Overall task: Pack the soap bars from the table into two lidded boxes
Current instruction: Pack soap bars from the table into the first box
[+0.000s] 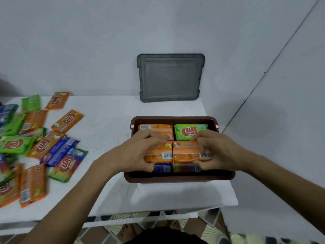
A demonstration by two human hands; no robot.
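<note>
A brown plastic box (pixel 179 177) stands open on the white table (pixel 109 120), partly filled with wrapped soap bars. My left hand (pixel 135 154) grips an orange soap bar (pixel 158 153) over the box's front half. My right hand (pixel 216 150) grips a second orange soap bar (pixel 188 152) right beside it, the two bars end to end. Behind them lie another orange bar (pixel 156 129) and a green bar (pixel 189 131). Blue and multicoloured bars show underneath. The box's grey lid (pixel 170 77) leans against the back wall.
A loose heap of orange, green and blue soap bars (pixel 40 143) covers the table's left side. The wall corner runs close to the box's right side. The table's front edge lies below my forearms, with patterned floor tiles (pixel 211 229) underneath.
</note>
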